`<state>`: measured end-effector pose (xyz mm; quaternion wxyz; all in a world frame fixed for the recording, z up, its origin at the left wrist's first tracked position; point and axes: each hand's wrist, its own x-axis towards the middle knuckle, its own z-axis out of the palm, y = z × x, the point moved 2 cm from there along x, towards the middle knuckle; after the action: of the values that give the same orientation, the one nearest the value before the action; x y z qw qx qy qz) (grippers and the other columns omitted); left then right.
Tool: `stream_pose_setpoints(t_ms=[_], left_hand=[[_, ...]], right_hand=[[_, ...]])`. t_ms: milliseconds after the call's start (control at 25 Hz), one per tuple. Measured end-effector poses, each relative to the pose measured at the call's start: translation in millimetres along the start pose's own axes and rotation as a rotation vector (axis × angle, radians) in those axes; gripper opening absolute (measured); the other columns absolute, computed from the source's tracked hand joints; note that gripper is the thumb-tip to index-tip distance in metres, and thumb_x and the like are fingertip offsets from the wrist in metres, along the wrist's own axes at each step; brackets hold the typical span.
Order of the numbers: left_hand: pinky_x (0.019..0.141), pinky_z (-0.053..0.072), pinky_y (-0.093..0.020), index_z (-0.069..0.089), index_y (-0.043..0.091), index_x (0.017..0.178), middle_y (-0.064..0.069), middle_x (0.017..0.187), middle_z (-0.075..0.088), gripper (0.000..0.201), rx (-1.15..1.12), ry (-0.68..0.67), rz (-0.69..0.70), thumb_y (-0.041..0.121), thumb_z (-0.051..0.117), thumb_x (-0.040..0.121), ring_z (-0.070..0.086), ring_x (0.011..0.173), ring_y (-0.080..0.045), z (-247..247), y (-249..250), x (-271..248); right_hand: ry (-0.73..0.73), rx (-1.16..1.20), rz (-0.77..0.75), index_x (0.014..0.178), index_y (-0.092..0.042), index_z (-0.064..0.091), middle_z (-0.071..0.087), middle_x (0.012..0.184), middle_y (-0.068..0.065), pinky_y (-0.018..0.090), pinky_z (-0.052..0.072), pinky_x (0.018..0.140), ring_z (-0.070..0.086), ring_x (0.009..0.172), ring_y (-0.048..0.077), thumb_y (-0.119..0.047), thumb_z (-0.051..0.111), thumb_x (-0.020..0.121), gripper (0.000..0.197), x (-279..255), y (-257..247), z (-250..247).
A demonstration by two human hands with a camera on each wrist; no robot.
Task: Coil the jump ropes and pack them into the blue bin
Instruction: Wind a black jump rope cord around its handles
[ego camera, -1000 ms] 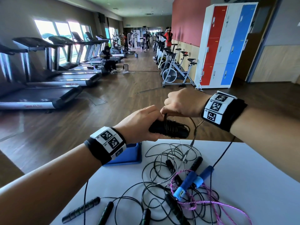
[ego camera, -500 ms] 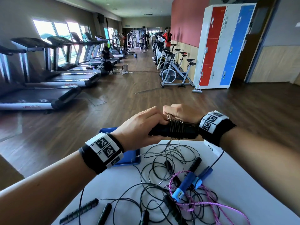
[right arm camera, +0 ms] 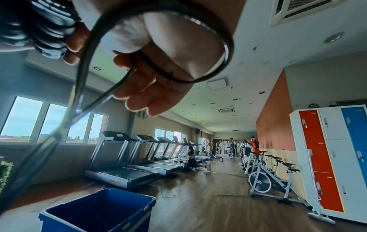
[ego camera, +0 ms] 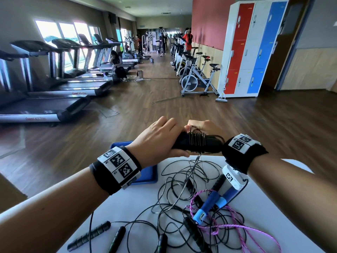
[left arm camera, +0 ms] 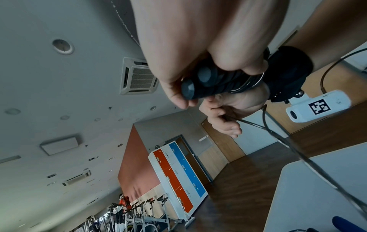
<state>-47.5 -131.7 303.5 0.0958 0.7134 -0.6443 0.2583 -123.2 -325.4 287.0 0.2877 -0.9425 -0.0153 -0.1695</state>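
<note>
Above the table's far edge, the left hand (ego camera: 160, 138) grips a pair of black jump-rope handles (ego camera: 197, 143) held side by side, with cord already wound around them. At its three o'clock, the right hand (ego camera: 201, 127) pinches the loose black cord (right arm camera: 158, 69), looped over the wrist. The blue bin (ego camera: 145, 175) sits on the white table (ego camera: 127, 207) at the hands' seven o'clock. A tangled rope pile (ego camera: 193, 201) lies at six o'clock. The trailing cord could likely snag there, dragging other ropes or loosening the wraps.
</note>
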Motion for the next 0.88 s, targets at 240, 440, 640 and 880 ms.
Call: stream_pose_setpoints(t_ms=[240, 440, 640, 880], left_hand=[[0.078, 0.049, -0.035, 0.051, 0.014, 0.133, -0.002, 0.111, 0.052, 0.068, -0.179, -0.073, 0.033, 0.067, 0.049, 0.091, 0.054, 0.095, -0.020, -4, 7, -6], [0.086, 0.050, -0.038, 0.051, 0.010, 0.133, -0.004, 0.114, 0.051, 0.063, -0.270, -0.060, 0.003, 0.057, 0.051, 0.091, 0.051, 0.102, -0.021, -8, 8, -5], [0.094, 0.048, -0.036, 0.055, 0.011, 0.129, -0.003, 0.114, 0.053, 0.063, -0.315, -0.002, -0.041, 0.062, 0.052, 0.092, 0.050, 0.105, -0.020, -1, 3, -3], [0.097, 0.047, -0.041, 0.052, 0.013, 0.132, -0.003, 0.120, 0.050, 0.059, -0.326, 0.083, -0.147, 0.053, 0.060, 0.089, 0.050, 0.109, -0.024, 13, -16, -5]], right_hand=[[-0.065, -0.201, -0.047, 0.073, -0.027, 0.041, 0.049, 0.059, -0.013, 0.017, 0.030, 0.054, 0.046, 0.055, 0.003, -0.029, 0.051, 0.097, 0.027, 2, -13, -5], [-0.028, -0.118, 0.139, 0.092, -0.008, 0.053, 0.054, 0.069, -0.001, 0.025, 0.040, 0.060, 0.046, 0.059, 0.009, -0.021, 0.056, 0.100, 0.015, 3, -3, 6], [-0.069, -0.112, 0.263, 0.066, -0.022, 0.053, 0.052, 0.067, -0.011, 0.009, 0.038, 0.066, 0.042, 0.056, 0.003, -0.017, 0.050, 0.103, 0.037, -21, -11, 44], [0.010, 0.453, 0.296, 0.097, -0.001, 0.058, 0.071, 0.074, 0.009, 0.045, 0.059, 0.073, 0.068, 0.072, 0.031, -0.021, 0.043, 0.108, 0.027, -38, -26, 66]])
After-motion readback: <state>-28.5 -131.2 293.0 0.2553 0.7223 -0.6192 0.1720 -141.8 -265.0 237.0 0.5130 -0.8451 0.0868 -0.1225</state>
